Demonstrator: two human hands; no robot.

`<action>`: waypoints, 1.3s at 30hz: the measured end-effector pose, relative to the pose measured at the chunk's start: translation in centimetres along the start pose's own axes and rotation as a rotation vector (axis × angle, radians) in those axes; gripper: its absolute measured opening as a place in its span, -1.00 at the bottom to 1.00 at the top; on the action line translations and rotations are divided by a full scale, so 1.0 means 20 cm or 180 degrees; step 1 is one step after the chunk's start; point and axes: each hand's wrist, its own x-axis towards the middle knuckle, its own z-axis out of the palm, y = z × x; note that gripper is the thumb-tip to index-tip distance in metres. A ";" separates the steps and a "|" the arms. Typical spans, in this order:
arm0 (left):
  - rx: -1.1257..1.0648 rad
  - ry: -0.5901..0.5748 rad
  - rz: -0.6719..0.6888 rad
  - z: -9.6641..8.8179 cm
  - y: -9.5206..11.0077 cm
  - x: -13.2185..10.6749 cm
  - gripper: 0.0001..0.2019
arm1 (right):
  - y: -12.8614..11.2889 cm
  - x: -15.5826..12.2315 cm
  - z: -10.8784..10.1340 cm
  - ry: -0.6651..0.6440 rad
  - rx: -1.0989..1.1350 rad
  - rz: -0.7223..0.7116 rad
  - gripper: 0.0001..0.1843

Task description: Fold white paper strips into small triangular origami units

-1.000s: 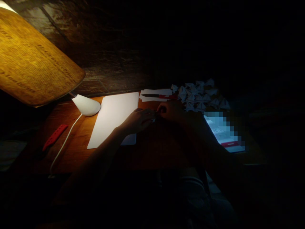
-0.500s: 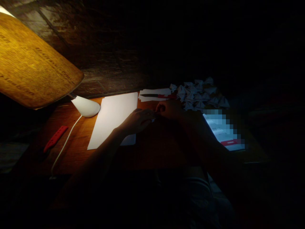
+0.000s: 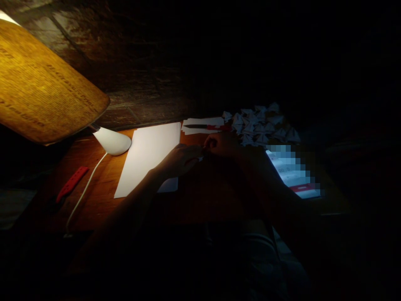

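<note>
One lampshade with printed letters fills the upper left. Below it, on the wooden desk, lies a red piece with small holes, whose kind I cannot tell. Just beside it a white cord runs up to the white lamp base. Next is a stack of white paper sheets. The left hand is over its right edge, with bent fingers that grip a small white piece, probably paper, between the two hands. Behind the hands, a knife with a red handle rests on narrow white sheets, its blade to the left. The right hand is near the small piece; its fingers are curled, but in this darkness I cannot tell whether they grip something. Further right there is a pile of folded papers, and nearer, a lit phone.
</note>
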 end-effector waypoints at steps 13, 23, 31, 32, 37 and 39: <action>0.0135 -0.0105 -0.0121 0.01 0.02 0.00 -0.63 | 0.02 0.03 0.02 0.0055 0.0130 0.0130 -0.83; 0.0055 0.0166 -0.0029 0.03 0.01 0.00 -0.61 | -0.01 0.01 0.00 0.0027 0.0029 0.0089 -0.80; 0.0289 0.0007 -0.0086 0.01 0.03 0.02 -0.72 | -0.03 0.00 0.02 0.0118 -0.0057 0.0211 -0.84; 0.0316 -0.0017 -0.0106 0.01 0.04 0.03 -0.74 | -0.03 0.00 0.02 0.0129 -0.0083 0.0246 -0.83; 0.0263 -0.0038 -0.0155 0.01 0.04 0.01 -0.73 | -0.01 0.01 0.03 0.0136 -0.0042 0.0220 -0.79; 0.0178 0.0027 -0.0124 0.02 0.03 0.00 -0.70 | 0.00 0.01 0.03 0.0129 0.0022 0.0104 -0.80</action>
